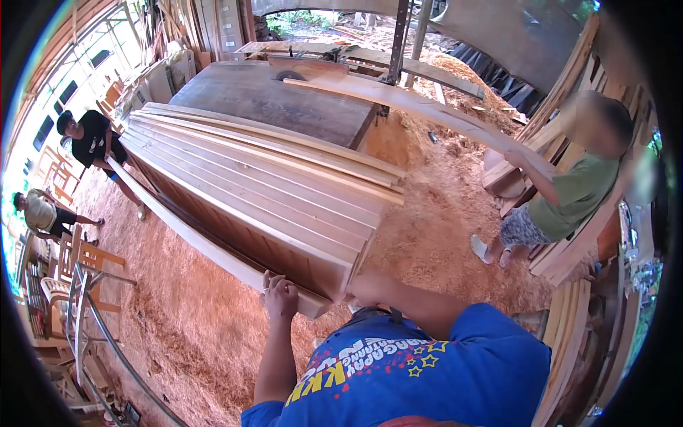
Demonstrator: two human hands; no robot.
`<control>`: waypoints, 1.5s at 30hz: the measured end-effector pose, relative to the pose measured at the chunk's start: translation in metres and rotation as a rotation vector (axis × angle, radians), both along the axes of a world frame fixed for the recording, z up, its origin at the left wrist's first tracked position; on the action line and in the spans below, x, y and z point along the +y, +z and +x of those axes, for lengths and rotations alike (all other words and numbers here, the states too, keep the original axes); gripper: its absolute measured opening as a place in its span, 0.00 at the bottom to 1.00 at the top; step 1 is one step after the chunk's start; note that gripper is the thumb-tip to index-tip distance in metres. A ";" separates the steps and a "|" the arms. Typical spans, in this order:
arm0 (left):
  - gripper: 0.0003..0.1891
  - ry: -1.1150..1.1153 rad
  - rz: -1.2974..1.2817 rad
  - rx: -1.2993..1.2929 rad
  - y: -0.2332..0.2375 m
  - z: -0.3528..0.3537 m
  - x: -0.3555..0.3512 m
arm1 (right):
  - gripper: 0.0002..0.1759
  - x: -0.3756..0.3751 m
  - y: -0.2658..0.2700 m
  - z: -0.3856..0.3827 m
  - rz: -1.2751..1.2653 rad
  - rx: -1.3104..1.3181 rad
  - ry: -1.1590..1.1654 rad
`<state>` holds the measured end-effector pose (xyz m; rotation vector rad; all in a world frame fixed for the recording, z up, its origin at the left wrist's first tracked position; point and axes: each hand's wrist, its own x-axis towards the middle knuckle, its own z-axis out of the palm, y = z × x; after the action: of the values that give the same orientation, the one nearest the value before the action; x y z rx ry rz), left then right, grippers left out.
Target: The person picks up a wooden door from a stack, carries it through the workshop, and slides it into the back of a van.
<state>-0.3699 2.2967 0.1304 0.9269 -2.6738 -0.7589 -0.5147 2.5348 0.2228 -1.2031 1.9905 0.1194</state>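
My left hand (280,294) grips the near end of a long pale plank (206,245), which runs along the left side of a stack of planks (270,181). A person in a black shirt (91,139) holds the far end of that plank. My right forearm reaches to the near end of the stack, and my right hand (358,287) is pressed against or under it, with its fingers hidden. The stack rests on a wooden bench with reddish sides (242,238).
A person in a green shirt (569,196) at the right holds a long curved board (427,107) lying over a saw table (270,92). Sawdust covers the floor (192,334). Boards lean at the right (569,334). Chairs and a crouching person (39,213) are at the left.
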 end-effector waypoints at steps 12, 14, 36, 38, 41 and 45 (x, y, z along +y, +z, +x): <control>0.06 -0.004 0.021 0.042 0.005 0.001 -0.003 | 0.23 0.098 -0.112 0.063 -0.023 -0.235 -0.496; 0.05 0.036 -0.009 0.153 0.004 0.000 0.001 | 0.22 0.135 -0.118 0.065 0.033 -0.202 -0.601; 0.59 0.612 0.307 0.161 -0.012 -0.018 0.054 | 0.12 0.454 -0.169 -0.134 -0.118 -0.295 -1.124; 0.60 0.610 0.308 0.158 -0.017 -0.015 0.057 | 0.12 0.466 -0.151 -0.136 -0.153 -0.325 -1.334; 0.60 0.594 0.157 0.191 -0.047 -0.011 0.049 | 0.12 0.461 -0.171 -0.135 0.010 -0.262 -1.247; 0.60 0.589 0.230 0.208 -0.048 -0.012 0.046 | 0.11 0.400 -0.195 -0.097 -0.060 -0.314 -1.174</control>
<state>-0.3817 2.3430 0.0827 1.4986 -1.9986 -0.9553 -0.6113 2.9346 0.0279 0.0632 2.0967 -0.6698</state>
